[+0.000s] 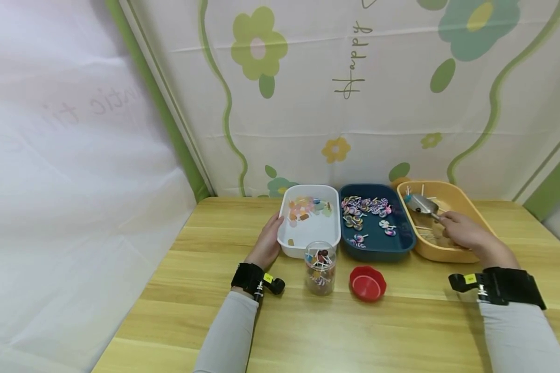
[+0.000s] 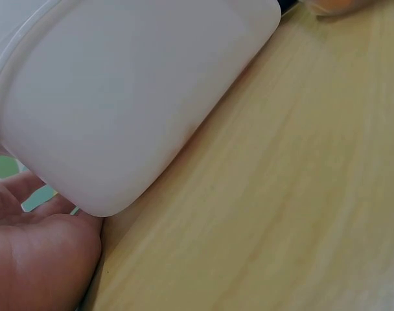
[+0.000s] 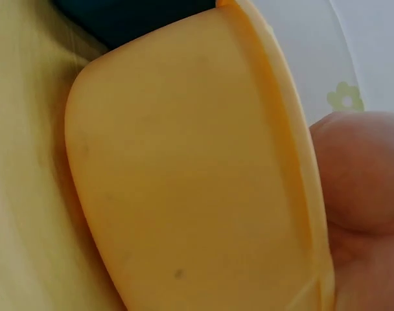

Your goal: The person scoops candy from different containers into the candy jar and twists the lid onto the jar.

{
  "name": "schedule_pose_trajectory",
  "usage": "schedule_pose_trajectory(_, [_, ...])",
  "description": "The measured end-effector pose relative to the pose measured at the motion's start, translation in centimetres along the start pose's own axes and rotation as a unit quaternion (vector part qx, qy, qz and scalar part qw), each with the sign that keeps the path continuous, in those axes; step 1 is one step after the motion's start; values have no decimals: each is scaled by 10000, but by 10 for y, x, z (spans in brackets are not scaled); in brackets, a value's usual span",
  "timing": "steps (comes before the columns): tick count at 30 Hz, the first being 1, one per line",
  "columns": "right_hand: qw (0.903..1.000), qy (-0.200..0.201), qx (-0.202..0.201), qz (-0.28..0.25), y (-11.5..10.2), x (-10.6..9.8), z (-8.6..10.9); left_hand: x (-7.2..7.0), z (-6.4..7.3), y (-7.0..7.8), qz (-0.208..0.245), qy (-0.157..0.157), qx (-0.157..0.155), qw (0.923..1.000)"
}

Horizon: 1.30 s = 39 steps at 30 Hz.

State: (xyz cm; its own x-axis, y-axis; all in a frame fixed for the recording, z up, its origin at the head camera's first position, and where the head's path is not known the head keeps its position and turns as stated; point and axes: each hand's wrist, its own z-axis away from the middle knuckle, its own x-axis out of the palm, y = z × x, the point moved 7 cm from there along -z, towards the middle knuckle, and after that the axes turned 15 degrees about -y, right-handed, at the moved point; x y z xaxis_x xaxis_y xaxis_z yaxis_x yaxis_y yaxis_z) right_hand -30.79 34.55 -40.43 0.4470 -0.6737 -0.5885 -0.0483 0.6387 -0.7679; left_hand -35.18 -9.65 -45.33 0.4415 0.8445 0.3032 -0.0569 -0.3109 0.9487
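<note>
My left hand grips the left side of a white bin, thumb at the rim and fingers along the outer wall. The white bin holds pastel candy-like pieces. With my right hand I hold a metal scoop by its handle, inside a yellow bin. At least one dark lollipop is by the scoop's bowl; white sticks lie around it. In the right wrist view, the yellow bin's wall hides the scoop and my fingers. The left wrist view shows the white bin's outer wall beside my palm.
Between the two bins sits a dark blue bin with swirled lollipops. In front stand a clear jar partly filled with small lollipops, and an upturned red lid. A printed curtain hangs behind the wooden table.
</note>
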Motion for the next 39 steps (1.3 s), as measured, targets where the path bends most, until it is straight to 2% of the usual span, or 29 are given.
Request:
schedule_pose_trajectory(8, [9992, -122, 4, -370, 5, 0, 2, 0, 0, 0, -50, 19, -32, 10000])
schedule_pose_trajectory(18, [9994, -21, 69, -339, 4, -4, 4, 0, 1, 0, -78, 21, -46, 10000])
schedule_pose_trajectory(23, [9992, 40, -169, -351, -1, -9, 5, 0, 1, 0, -84, 3, -39, 10000])
schedule_pose_trajectory(31, [9983, 281, -485, -179, -25, -16, 15, -1, 2, 0, -109, 60, -54, 9999])
schedule_pose_trajectory(36, [9973, 411, -607, 26, -49, -19, 24, -1, 2, -1, -34, 147, -89, 9998])
schedule_pose_trajectory(39, [9953, 466, -823, 197, -67, -20, 29, -1, 0, 1, -29, 135, -58, 9999])
